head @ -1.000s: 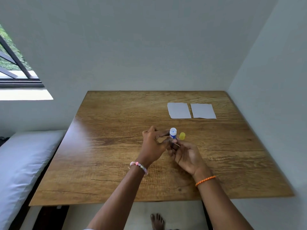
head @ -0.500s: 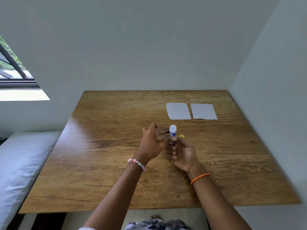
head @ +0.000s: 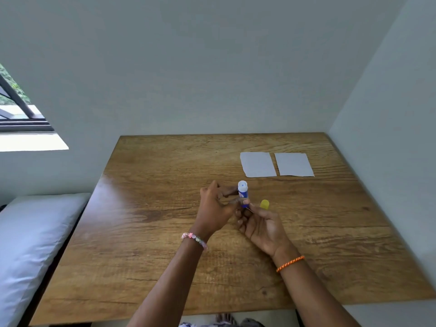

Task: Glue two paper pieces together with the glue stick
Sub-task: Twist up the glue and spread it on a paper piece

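Note:
A blue glue stick with its white top uncapped stands upright above the middle of the wooden table. My left hand pinches its barrel from the left. My right hand grips its base from below. The yellow cap lies on the table just right of my right hand's fingers. Two white paper pieces lie flat side by side at the back right, the left paper and the right paper, a small gap between them.
Walls close off the table at the back and on the right. A white cushion lies left of the table, below a window. My bare foot shows under the table's near edge.
Both hands stay on the glue stick at the same spot. The yellow cap, half hidden behind my right hand half a second ago, shows fully again. My head has shifted slightly.

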